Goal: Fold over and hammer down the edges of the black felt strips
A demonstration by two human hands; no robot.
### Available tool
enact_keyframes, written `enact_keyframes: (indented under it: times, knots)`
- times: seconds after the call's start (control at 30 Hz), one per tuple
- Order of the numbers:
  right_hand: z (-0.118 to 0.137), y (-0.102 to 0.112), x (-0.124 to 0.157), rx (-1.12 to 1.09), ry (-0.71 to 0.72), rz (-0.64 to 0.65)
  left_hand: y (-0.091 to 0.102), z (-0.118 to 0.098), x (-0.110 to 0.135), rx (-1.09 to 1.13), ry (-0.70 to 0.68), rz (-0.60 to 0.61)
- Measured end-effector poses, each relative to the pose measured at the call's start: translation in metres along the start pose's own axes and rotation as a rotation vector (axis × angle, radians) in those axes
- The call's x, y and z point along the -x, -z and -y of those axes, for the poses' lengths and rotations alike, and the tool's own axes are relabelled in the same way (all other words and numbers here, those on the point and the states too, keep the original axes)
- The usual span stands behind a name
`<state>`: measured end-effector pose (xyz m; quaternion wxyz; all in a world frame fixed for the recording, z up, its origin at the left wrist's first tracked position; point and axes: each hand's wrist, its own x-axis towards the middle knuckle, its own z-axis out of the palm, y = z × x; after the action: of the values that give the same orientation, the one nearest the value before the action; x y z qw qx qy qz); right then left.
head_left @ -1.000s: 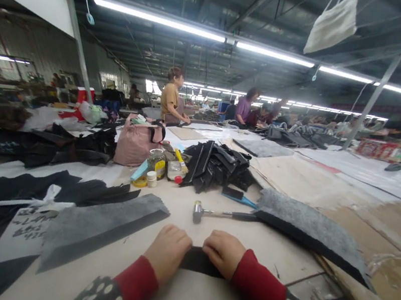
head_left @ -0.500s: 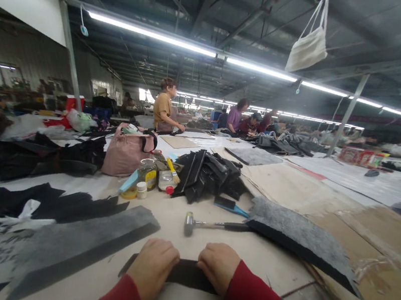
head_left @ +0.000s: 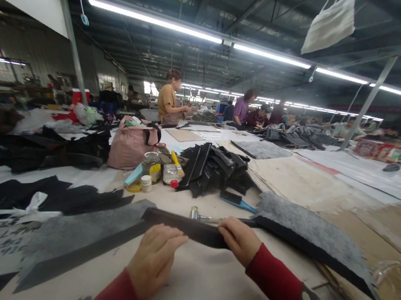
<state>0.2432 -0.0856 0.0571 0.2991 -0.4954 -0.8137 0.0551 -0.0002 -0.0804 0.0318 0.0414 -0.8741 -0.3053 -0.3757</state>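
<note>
A flat black strip of material (head_left: 188, 227) is raised a little above the tabletop, slanting from upper left to lower right. Its right end is pinched in my right hand (head_left: 241, 240), thumb and fingers closed on it. Just below the strip's left half is my left hand (head_left: 153, 261), fingers stretched out and not wrapped round anything; whether the fingertips touch the lower edge I cannot tell. Right behind the strip lies a hammer (head_left: 195, 213), its handle partly covered by the strip and my right hand.
Beyond are a blue-handled brush (head_left: 239, 203), a heap of black pieces (head_left: 216, 170), a glass jar (head_left: 151, 165), a yellow-handled paintbrush (head_left: 178, 163) and a pink bag (head_left: 133, 147). Grey-backed panels lie left (head_left: 95, 235) and right (head_left: 316, 234). Co-workers (head_left: 171, 97) stand farther back.
The black strip has been lifted off the table and moved away from me, toward the hammer. My right hand went with it; my left hand has loosened and lies lower. The view has shifted slightly.
</note>
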Motion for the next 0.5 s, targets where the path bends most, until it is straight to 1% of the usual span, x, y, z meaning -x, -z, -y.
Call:
enact_keyframes:
  times: [0.03,0.07,0.1,0.17,0.2,0.27,0.33,0.37,0.4,0.43,0.5]
  knots:
    - [-0.002,0.004,-0.014,-0.025,-0.006,-0.045,-0.002,0.000,0.001,0.025,0.000,0.025]
    - [-0.006,0.010,-0.031,-0.055,-0.044,-0.095,-0.005,0.001,0.002,0.054,0.004,0.065]
    - [-0.011,0.019,-0.051,-0.094,-0.118,-0.155,-0.008,0.003,0.003,0.081,0.011,0.115]
    - [-0.025,0.042,-0.092,-0.246,-0.365,-0.284,-0.016,0.008,0.005,0.122,0.034,0.214]
    - [-0.034,0.056,-0.113,-0.270,-0.418,-0.332,-0.019,0.011,0.006,0.137,0.052,0.254]
    - [-0.052,0.082,-0.146,-0.312,-0.480,-0.404,-0.023,0.015,0.007,0.153,0.099,0.314]
    - [-0.067,0.097,-0.163,-0.352,-0.494,-0.499,-0.024,0.015,0.007,0.158,0.140,0.358]
    - [-0.073,0.098,-0.164,-0.375,-0.479,-0.542,-0.024,0.015,0.007,0.158,0.153,0.375]
    - [-0.076,0.093,-0.160,-0.389,-0.445,-0.580,-0.023,0.014,0.006,0.157,0.160,0.388]
    - [-0.077,0.084,-0.153,-0.383,-0.392,-0.584,-0.023,0.013,0.005,0.158,0.162,0.396]
    - [-0.073,0.052,-0.129,-0.292,-0.251,-0.508,-0.023,0.012,0.004,0.160,0.162,0.401]
